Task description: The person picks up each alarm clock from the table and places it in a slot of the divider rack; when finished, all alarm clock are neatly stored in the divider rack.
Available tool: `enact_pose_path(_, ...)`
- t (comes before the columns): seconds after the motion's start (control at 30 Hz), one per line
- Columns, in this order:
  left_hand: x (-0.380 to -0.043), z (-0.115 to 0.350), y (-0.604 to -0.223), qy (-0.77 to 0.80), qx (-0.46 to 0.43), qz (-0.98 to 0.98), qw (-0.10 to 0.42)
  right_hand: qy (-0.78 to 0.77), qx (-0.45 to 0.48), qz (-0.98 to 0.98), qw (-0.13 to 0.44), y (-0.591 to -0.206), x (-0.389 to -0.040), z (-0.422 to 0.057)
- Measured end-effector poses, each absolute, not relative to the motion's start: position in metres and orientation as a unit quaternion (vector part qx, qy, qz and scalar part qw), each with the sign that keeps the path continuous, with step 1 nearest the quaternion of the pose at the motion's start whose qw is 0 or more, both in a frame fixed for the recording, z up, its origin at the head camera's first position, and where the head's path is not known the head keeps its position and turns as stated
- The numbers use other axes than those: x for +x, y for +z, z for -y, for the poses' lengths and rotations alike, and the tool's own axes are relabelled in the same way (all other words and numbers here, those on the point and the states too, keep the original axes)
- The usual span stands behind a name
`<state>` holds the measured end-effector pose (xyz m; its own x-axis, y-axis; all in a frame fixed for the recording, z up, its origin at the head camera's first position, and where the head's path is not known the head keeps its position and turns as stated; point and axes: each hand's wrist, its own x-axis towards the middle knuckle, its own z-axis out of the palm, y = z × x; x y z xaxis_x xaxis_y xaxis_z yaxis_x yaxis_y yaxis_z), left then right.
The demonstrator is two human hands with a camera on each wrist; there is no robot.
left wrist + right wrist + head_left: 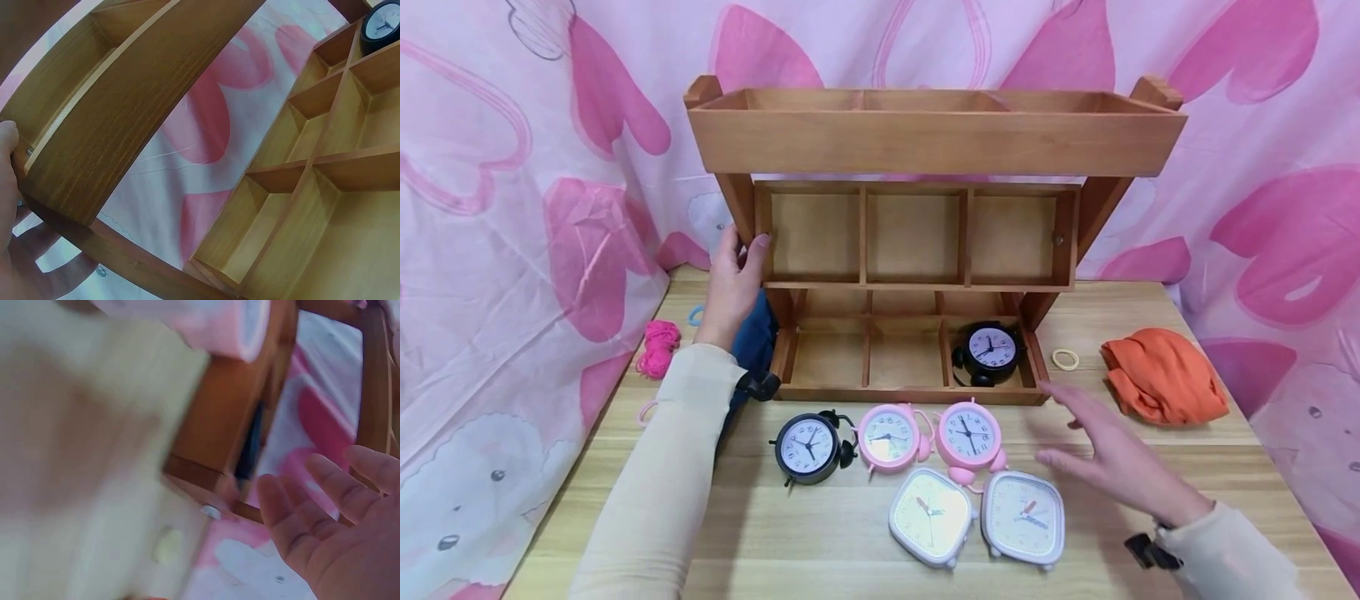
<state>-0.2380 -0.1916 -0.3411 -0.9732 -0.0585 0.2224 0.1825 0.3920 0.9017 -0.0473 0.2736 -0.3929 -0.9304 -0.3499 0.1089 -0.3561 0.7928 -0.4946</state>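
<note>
My left hand [733, 279] grips the left side of a wooden three-tier shelf [936, 143], thumb at the middle tray's left end and fingers behind the upright. In the left wrist view the fingers [62, 275] reach around the frame. A black alarm clock [991, 348] sits in the bottom tier's right compartment. My right hand [1123, 458], empty with fingers spread, hovers beside the shelf's lower right corner. Before the shelf lie another black alarm clock [807, 447], two pink alarm clocks [887, 437] and two white square clocks [1024, 518].
An orange cloth [1161, 375] and a pale yellow ring [1065, 359] lie right of the shelf. On the left are a pink yarn bundle [659, 348], a blue ring [696, 315] and dark blue fabric [758, 337]. A heart-patterned curtain [617, 167] hangs behind.
</note>
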Motion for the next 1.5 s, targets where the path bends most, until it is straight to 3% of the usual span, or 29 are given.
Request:
enact_pose_path(0.23,-0.238,0.190,-0.338,-0.551,-0.037,0.826,0.110,0.230,0.197,0.953,0.008,-0.425,-0.006,-0.265)
enact_pose_path(0.43,-0.238,0.188,-0.338,-0.559,-0.042,0.820,0.112,0.226,0.167,0.957,-0.065,-0.441,0.019,-0.252)
enact_pose_path(0.9,-0.235,0.188,-0.339,-0.561,-0.034,0.820,0.108,0.206,0.118,0.960,-0.150,-0.451,0.025,-0.243)
enact_pose_path(1.3,-0.236,0.190,-0.341,-0.562,-0.035,0.818,0.116,0.190,0.143,0.969,-0.062,-0.445,0.023,-0.248)
enact_pose_path(1.5,-0.235,0.190,-0.340,-0.557,-0.031,0.823,0.110,0.221,0.161,0.961,0.038,-0.422,0.007,-0.257)
